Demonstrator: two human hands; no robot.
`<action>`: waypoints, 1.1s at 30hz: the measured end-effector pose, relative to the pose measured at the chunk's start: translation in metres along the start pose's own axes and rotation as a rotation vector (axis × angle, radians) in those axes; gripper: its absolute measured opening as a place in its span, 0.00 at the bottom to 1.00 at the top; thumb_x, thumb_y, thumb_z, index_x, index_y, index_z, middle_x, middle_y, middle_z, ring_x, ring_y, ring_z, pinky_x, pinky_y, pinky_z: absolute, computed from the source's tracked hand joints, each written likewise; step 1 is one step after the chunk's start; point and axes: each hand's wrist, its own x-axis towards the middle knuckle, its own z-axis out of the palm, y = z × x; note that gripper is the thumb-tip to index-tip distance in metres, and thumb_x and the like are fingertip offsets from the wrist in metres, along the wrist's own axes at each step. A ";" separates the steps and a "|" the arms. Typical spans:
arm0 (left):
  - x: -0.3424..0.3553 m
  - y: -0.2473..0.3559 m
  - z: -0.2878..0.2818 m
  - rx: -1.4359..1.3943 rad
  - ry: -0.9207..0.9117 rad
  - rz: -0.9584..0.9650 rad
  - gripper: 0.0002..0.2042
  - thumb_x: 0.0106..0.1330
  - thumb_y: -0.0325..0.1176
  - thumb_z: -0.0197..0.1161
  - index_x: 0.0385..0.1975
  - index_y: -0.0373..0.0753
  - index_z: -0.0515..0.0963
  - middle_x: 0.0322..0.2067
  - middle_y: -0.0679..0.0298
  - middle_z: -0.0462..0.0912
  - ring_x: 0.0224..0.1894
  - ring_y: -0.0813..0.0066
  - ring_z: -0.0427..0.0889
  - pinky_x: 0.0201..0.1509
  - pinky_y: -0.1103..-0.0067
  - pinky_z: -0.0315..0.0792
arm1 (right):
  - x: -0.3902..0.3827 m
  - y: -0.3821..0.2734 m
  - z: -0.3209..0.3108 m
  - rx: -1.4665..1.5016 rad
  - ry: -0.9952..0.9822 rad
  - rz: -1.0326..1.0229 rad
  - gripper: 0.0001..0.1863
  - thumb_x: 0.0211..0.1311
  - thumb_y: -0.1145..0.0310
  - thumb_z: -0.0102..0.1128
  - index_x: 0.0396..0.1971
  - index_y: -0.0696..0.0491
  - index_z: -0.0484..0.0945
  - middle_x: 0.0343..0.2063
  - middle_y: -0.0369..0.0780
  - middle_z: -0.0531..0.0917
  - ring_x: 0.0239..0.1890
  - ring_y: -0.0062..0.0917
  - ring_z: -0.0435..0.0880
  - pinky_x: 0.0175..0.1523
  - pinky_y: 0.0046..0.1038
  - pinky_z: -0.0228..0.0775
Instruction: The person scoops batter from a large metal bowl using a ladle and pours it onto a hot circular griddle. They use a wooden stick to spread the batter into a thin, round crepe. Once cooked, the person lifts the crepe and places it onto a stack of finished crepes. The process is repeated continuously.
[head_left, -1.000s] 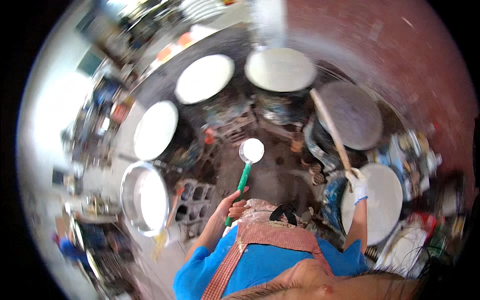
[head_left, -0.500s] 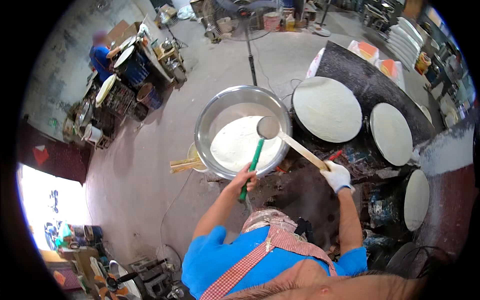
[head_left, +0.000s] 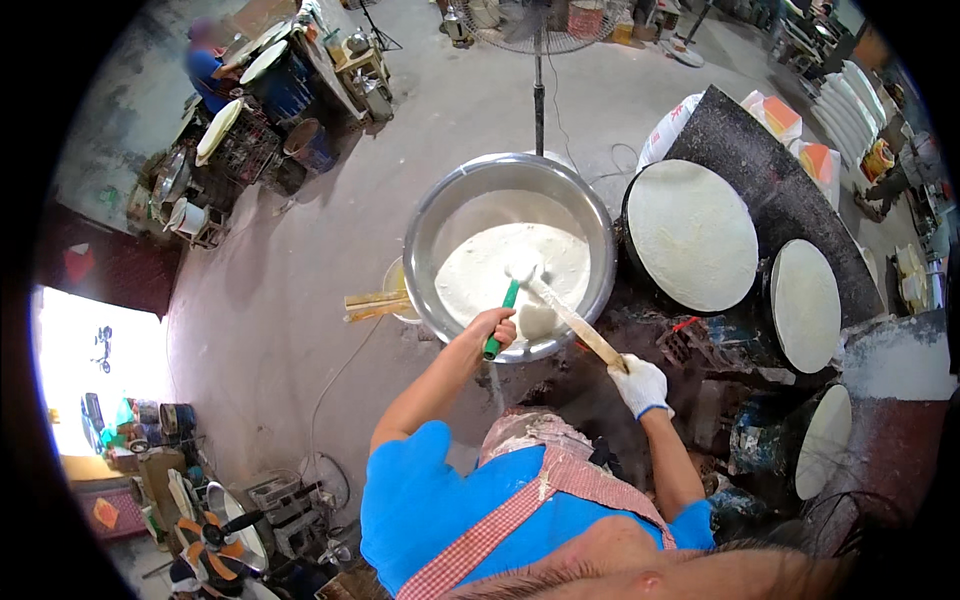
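Note:
My bare left hand (head_left: 496, 326) grips the green handle of a ladle (head_left: 510, 294), whose bowl is down in white batter (head_left: 474, 262) in a wide steel basin (head_left: 418, 250). My right hand (head_left: 636, 382), in a white glove, is closed around the end of a flat wooden stick (head_left: 582, 329). The stick's far end is in the batter beside the ladle's bowl, coated white. Just right of the basin stand two round griddles covered with pale sheets (head_left: 690, 232) (head_left: 804, 304). Wooden sticks (head_left: 376, 300) rest on a container left of the basin.
A fan on a pole (head_left: 539, 98) stands beyond the basin; a cord runs on the floor. A co-worker (head_left: 205, 75) is by drums at upper left. Sacks (head_left: 845, 110) are stacked at upper right. A third covered griddle (head_left: 822, 440) is at lower right. Another fan (head_left: 215, 540) is lower left.
My view has turned from the griddles to the basin. Both hands have brought the ladle and stick over it, and over the last half second both tools went down into the batter.

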 end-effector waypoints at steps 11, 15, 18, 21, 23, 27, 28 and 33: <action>-0.259 -0.037 0.168 0.719 -0.418 0.818 0.10 0.66 0.31 0.50 0.46 0.49 0.62 0.14 0.73 0.55 0.09 0.88 0.52 0.06 0.88 0.46 | 0.017 -0.052 -0.163 0.188 0.893 -0.457 0.16 0.51 0.65 0.63 0.40 0.55 0.78 0.29 0.45 0.82 0.29 0.39 0.81 0.36 0.35 0.73; -0.304 -0.033 0.199 0.861 -0.448 1.185 0.20 0.66 0.30 0.50 0.56 0.49 0.57 0.13 0.72 0.57 0.07 0.86 0.55 0.05 0.86 0.49 | 0.015 -0.078 -0.203 0.469 0.928 -0.476 0.16 0.52 0.69 0.61 0.43 0.54 0.77 0.27 0.46 0.81 0.28 0.33 0.82 0.35 0.29 0.73; -0.284 -0.015 0.183 0.900 -0.309 1.318 0.24 0.66 0.30 0.50 0.60 0.48 0.52 0.12 0.71 0.58 0.06 0.83 0.57 0.05 0.84 0.51 | 0.020 -0.076 -0.177 0.736 0.707 -0.359 0.16 0.53 0.71 0.61 0.43 0.56 0.77 0.27 0.43 0.81 0.30 0.23 0.80 0.38 0.25 0.71; -0.216 -0.006 0.129 0.930 -0.279 1.006 0.18 0.65 0.30 0.51 0.53 0.45 0.56 0.10 0.72 0.58 0.06 0.83 0.57 0.05 0.84 0.52 | 0.029 -0.039 -0.096 0.848 0.361 -0.217 0.16 0.52 0.66 0.63 0.41 0.56 0.79 0.26 0.40 0.82 0.30 0.21 0.79 0.37 0.24 0.70; -0.178 0.006 0.103 0.630 -0.291 0.524 0.11 0.65 0.31 0.51 0.45 0.45 0.61 0.10 0.74 0.55 0.07 0.87 0.54 0.05 0.87 0.49 | 0.023 -0.013 -0.052 0.830 0.228 -0.131 0.17 0.52 0.63 0.64 0.39 0.57 0.80 0.25 0.38 0.83 0.29 0.20 0.79 0.37 0.24 0.70; -0.160 0.010 0.083 0.506 -0.205 0.392 0.09 0.67 0.29 0.47 0.44 0.53 0.65 0.12 0.74 0.53 0.07 0.88 0.50 0.05 0.89 0.46 | -0.028 0.001 -0.060 0.601 0.279 -0.005 0.19 0.49 0.56 0.65 0.37 0.54 0.81 0.27 0.43 0.83 0.32 0.25 0.82 0.39 0.26 0.71; -0.168 -0.003 0.091 0.747 -0.316 0.528 0.11 0.68 0.30 0.45 0.46 0.56 0.62 0.12 0.73 0.54 0.07 0.87 0.51 0.04 0.88 0.46 | -0.043 0.002 -0.068 0.603 0.323 -0.001 0.20 0.49 0.55 0.65 0.37 0.53 0.81 0.28 0.44 0.83 0.33 0.26 0.82 0.39 0.26 0.71; -0.123 -0.051 0.129 0.851 -0.484 0.509 0.15 0.69 0.31 0.44 0.54 0.53 0.59 0.13 0.73 0.55 0.08 0.87 0.53 0.05 0.88 0.49 | -0.070 0.021 -0.044 0.844 0.344 0.156 0.21 0.51 0.52 0.62 0.37 0.55 0.80 0.28 0.45 0.82 0.31 0.29 0.82 0.38 0.28 0.70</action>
